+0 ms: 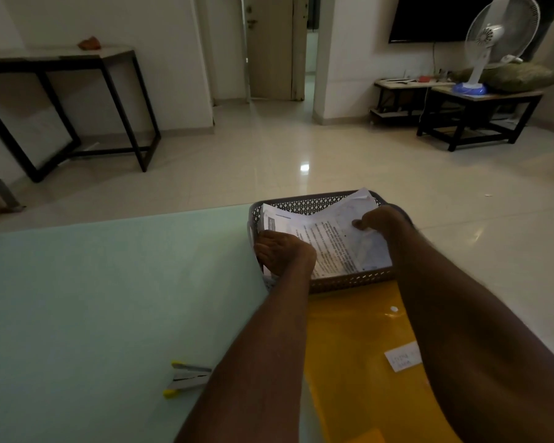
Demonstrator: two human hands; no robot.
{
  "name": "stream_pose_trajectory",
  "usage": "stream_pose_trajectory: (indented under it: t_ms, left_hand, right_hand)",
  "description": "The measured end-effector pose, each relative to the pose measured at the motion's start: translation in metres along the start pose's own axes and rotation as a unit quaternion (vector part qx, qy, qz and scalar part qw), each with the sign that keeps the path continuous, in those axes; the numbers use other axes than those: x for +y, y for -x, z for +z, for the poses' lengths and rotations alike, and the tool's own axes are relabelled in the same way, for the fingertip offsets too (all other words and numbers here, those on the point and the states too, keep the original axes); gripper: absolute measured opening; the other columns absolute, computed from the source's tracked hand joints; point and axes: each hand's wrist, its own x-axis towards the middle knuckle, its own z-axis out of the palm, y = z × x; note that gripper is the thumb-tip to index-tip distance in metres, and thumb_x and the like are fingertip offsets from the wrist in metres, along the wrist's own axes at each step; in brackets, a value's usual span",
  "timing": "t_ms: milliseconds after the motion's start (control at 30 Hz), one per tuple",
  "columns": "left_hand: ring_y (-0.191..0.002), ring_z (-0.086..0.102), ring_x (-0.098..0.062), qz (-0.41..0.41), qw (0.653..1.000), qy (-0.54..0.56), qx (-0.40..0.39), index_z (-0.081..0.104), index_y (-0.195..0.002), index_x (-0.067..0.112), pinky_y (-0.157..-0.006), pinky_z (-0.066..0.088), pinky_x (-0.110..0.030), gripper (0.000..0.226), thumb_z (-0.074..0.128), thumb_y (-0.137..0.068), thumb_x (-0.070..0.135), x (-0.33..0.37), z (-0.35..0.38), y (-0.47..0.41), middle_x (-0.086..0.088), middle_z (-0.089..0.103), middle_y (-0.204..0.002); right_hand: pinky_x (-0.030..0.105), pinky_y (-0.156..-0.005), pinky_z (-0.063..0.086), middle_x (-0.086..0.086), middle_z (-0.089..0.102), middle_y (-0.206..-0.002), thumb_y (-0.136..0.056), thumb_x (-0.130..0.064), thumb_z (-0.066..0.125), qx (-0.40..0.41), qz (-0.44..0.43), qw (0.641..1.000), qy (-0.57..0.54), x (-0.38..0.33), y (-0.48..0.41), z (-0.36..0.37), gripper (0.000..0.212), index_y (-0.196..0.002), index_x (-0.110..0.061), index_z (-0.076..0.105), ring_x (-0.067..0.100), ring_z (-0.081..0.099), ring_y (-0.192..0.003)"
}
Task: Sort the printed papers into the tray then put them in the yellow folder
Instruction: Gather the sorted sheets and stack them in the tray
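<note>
Both hands grip the printed papers [333, 241] inside the tray [349, 279]. The left hand [283, 254] has its fingers curled over the stack's left edge, against the tray's left wall. The right hand [381, 219] pinches the sheets on the right side, thumb on top. The stack sags in a shallow V between the two hands, and its far corner stands above the tray's far rim.

The tray, dark and perforated, sits at the far right corner of the table [109, 298], its far wall at the table's far edge. The yellow folder [349, 362] lies flat on the near side of the tray, its far edge meeting the tray's near wall; whether it runs under the tray cannot be told. It lies between the two forearms, and the right forearm covers its right edge.

A stapler [189, 378] lies near the left forearm, apart from the folder. Bare pale tabletop extends left of the tray and folder.
</note>
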Motion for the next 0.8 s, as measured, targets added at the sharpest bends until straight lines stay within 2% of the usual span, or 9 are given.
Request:
stream_pose_trajectory:
  t_ms: [67, 167, 233, 333, 433, 500, 567, 700, 800]
  left_hand:
    - [-0.137, 0.030, -0.038, 0.001, 0.998, -0.019, 0.062, 0.022, -0.146, -0.006, -0.113, 0.022, -0.044, 0.054, 0.014, -0.095, 0.008, 0.003, -0.001, 0.005, -0.027, 0.029, -0.152]
    - [-0.131, 0.036, -0.038, -0.001, 0.995, -0.026, 0.095, 0.028, -0.142, -0.007, -0.110, 0.026, -0.043, 0.071, -0.001, -0.079, 0.011, 0.009, -0.003, 0.012, -0.026, 0.036, -0.146]
    - [-0.132, 0.036, -0.037, -0.003, 0.996, -0.041, 0.080, 0.027, -0.143, -0.006, -0.110, 0.026, -0.042, 0.061, 0.007, -0.087, 0.009, 0.006, -0.002, 0.010, -0.025, 0.035, -0.147]
    - [-0.133, 0.035, -0.035, -0.009, 0.996, -0.057, 0.067, 0.022, -0.146, -0.004, -0.111, 0.026, -0.041, 0.054, 0.040, -0.098, 0.013, 0.004, -0.004, 0.007, -0.024, 0.031, -0.150]
    - [-0.140, 0.026, -0.038, 0.005, 0.998, -0.057, 0.041, 0.017, -0.149, -0.004, -0.116, 0.019, -0.043, 0.056, 0.036, -0.099, 0.011, 0.004, -0.003, 0.008, -0.026, 0.022, -0.155]
    - [-0.135, 0.032, -0.038, 0.006, 0.996, -0.056, 0.073, 0.022, -0.146, -0.006, -0.113, 0.023, -0.043, 0.053, 0.012, -0.095, 0.003, 0.005, -0.001, 0.006, -0.026, 0.029, -0.151]
    - [-0.131, 0.036, -0.037, -0.001, 0.994, -0.040, 0.101, 0.027, -0.143, -0.007, -0.109, 0.024, -0.043, 0.066, -0.008, -0.087, 0.001, 0.008, -0.001, 0.006, -0.026, 0.035, -0.147]
    - [-0.133, 0.035, -0.038, -0.006, 0.993, -0.038, 0.108, 0.027, -0.143, -0.007, -0.111, 0.026, -0.043, 0.061, 0.005, -0.087, 0.007, 0.007, 0.003, 0.005, -0.026, 0.034, -0.148]
    - [-0.133, 0.035, -0.038, -0.010, 0.994, -0.047, 0.101, 0.026, -0.144, -0.007, -0.111, 0.025, -0.044, 0.065, 0.001, -0.086, 0.007, 0.007, 0.001, 0.006, -0.027, 0.034, -0.148]
  right_hand:
    - [0.054, -0.107, 0.043, 0.015, 0.056, -0.129, -0.083, -0.039, 0.080, 0.004, -0.005, 1.000, 0.023, 0.003, 0.000, 0.001, 0.066, -0.126, 0.000, 0.047, 0.040, 0.053, -0.125]
    - [0.058, -0.104, 0.044, 0.018, 0.059, -0.133, -0.063, -0.046, 0.087, 0.045, -0.018, 0.999, 0.014, 0.019, -0.059, 0.015, 0.082, -0.129, -0.011, 0.053, 0.042, 0.054, -0.122]
    - [0.058, -0.106, 0.043, 0.020, 0.057, -0.136, -0.065, -0.046, 0.086, 0.074, -0.026, 0.997, 0.011, 0.023, -0.068, 0.024, 0.081, -0.130, -0.011, 0.052, 0.042, 0.052, -0.124]
    - [0.051, -0.110, 0.040, 0.024, 0.047, -0.143, -0.086, -0.041, 0.075, 0.123, -0.047, 0.988, 0.075, 0.010, 0.010, 0.020, 0.068, -0.135, -0.003, 0.048, 0.040, 0.046, -0.129]
    - [0.042, -0.084, 0.050, 0.020, 0.057, -0.128, -0.095, -0.030, 0.065, 0.145, -0.095, 0.978, 0.114, 0.001, 0.028, 0.014, 0.039, -0.120, -0.001, 0.055, 0.031, 0.056, -0.103]
    - [0.040, -0.079, 0.051, 0.015, 0.064, -0.114, -0.093, -0.025, 0.068, 0.112, -0.143, 0.979, 0.090, 0.000, 0.033, 0.003, 0.025, -0.105, -0.007, 0.056, 0.028, 0.058, -0.093]
    - [0.040, -0.081, 0.055, 0.011, 0.066, -0.106, -0.087, -0.027, 0.077, 0.054, -0.170, 0.984, 0.022, 0.003, 0.032, -0.014, 0.030, -0.099, -0.010, 0.055, 0.027, 0.063, -0.090]
    - [0.043, -0.073, 0.061, 0.012, 0.071, -0.112, -0.060, -0.048, 0.094, -0.127, -0.132, 0.981, -0.056, 0.010, 0.037, -0.043, 0.078, -0.118, -0.011, 0.058, 0.030, 0.071, -0.097]
    - [0.049, -0.084, 0.060, 0.014, 0.065, -0.121, -0.084, -0.024, 0.081, -0.185, -0.154, 0.971, -0.008, 0.013, 0.041, -0.040, 0.060, -0.132, -0.013, 0.048, 0.035, 0.066, -0.108]
